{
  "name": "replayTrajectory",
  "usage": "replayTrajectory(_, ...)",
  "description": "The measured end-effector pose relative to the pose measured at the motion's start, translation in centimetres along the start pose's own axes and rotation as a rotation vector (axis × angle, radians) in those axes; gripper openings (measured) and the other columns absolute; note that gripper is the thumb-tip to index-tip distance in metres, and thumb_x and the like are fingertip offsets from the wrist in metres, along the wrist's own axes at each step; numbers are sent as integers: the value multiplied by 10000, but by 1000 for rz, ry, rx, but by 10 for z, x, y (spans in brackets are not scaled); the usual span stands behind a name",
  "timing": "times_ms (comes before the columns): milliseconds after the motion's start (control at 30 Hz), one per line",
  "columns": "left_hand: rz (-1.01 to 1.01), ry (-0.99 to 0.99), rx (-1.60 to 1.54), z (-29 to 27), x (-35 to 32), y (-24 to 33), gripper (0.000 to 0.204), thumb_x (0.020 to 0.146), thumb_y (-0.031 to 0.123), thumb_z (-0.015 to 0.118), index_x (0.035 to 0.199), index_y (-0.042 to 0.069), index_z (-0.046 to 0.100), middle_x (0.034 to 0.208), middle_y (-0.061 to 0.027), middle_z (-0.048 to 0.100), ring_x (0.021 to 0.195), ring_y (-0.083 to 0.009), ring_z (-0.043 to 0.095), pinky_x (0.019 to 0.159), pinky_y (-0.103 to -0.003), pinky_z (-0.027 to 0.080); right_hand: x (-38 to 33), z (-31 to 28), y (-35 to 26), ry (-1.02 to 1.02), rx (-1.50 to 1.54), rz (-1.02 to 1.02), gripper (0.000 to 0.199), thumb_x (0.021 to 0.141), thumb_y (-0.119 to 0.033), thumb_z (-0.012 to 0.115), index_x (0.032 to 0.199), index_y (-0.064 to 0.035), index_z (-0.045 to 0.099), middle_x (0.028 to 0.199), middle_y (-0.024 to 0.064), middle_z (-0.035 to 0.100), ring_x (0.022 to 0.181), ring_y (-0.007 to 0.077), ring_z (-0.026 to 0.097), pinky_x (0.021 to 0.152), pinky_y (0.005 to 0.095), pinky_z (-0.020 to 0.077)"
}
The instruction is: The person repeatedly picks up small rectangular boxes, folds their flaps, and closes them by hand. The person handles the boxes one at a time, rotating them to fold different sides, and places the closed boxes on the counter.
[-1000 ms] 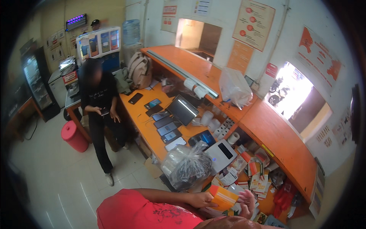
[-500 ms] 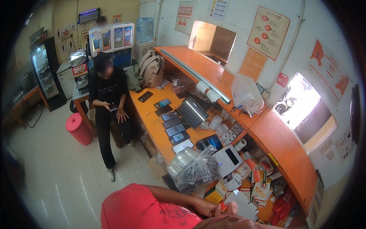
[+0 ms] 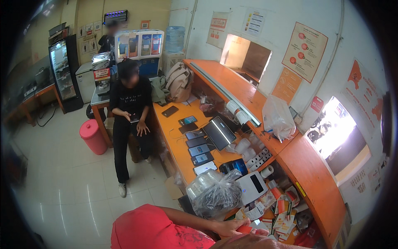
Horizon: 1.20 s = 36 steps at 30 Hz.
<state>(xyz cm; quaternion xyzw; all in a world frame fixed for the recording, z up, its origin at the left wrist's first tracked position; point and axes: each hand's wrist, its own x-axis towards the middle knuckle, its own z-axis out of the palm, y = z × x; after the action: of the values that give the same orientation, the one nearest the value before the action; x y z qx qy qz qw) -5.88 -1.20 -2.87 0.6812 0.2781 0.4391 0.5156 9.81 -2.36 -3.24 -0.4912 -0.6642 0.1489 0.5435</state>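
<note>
My left hand (image 3: pixel 230 227) reaches out from a red sleeve (image 3: pixel 153 230) at the lower edge and grips a small red-orange packet (image 3: pixel 245 229). It sits just below a knotted clear plastic bag (image 3: pixel 215 193) full of goods on the orange counter (image 3: pixel 178 137). My right hand (image 3: pixel 259 242) shows only as a strip of skin along the bottom edge, right beside the packet; its fingers are hidden. Piles of small orange and white packets (image 3: pixel 282 209) lie to the right of both hands.
A white payment device (image 3: pixel 253 186), a row of phones (image 3: pixel 198 148), an open tablet (image 3: pixel 219 133) and paper rolls (image 3: pixel 253 155) crowd the counter. A white bag (image 3: pixel 277 118) sits on the upper ledge. A person in black (image 3: pixel 130 120) stands by a pink bin (image 3: pixel 93 136).
The view has tilted up, so my hands and the orange packet have slid down to the bottom edge. Earlier both hands visibly held the packet.
</note>
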Motion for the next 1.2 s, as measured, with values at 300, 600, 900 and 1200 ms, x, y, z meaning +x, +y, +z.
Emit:
replayTrajectory(300, -70, -86, -126, 15, 6, -41, 424, 994, 383, 629, 1150, -5, 561, 1006, -118, 637, 932, -161, 585, 813, -333, 465, 23, 12, -19, 35, -1, -106, 251, 891, -130, 666, 1076, 4, 563, 1027, 136, 536, 920, 270, 547, 788, 408, 481)
replayTrajectory(600, 29, 212, -5, 2, 17, 31, 288, 1019, 246, 602, 924, -20, 659, 728, -45, 603, 711, -61, 493, 631, -288, 449, 31, 6, -21, 71, -13, -128, 281, 866, -74, 681, 1103, 34, 575, 1115, 157, 536, 1008, 292, 574, 835, 406, 504)
replayTrajectory(900, 128, 312, 189, -2, 38, 47, 248, 1029, 181, 539, 1071, -51, 614, 954, -173, 658, 848, -283, 655, 736, -360, 503, 38, 2, -42, 77, -12, -207, 320, 841, -18, 697, 1130, 63, 587, 1204, 178, 535, 1095, 313, 600, 881, 405, 527)
replayTrajectory(1200, 336, 385, 130, 0, 47, 54, 248, 993, 168, 611, 1132, -34, 649, 1097, -175, 667, 999, -295, 661, 856, -373, 511, 57, -31, -1, -113, 381, -147, 171, 966, -2, 581, 1120, 65, 615, 1241, 161, 548, 1114, 229, 584, 929, 353, 506)
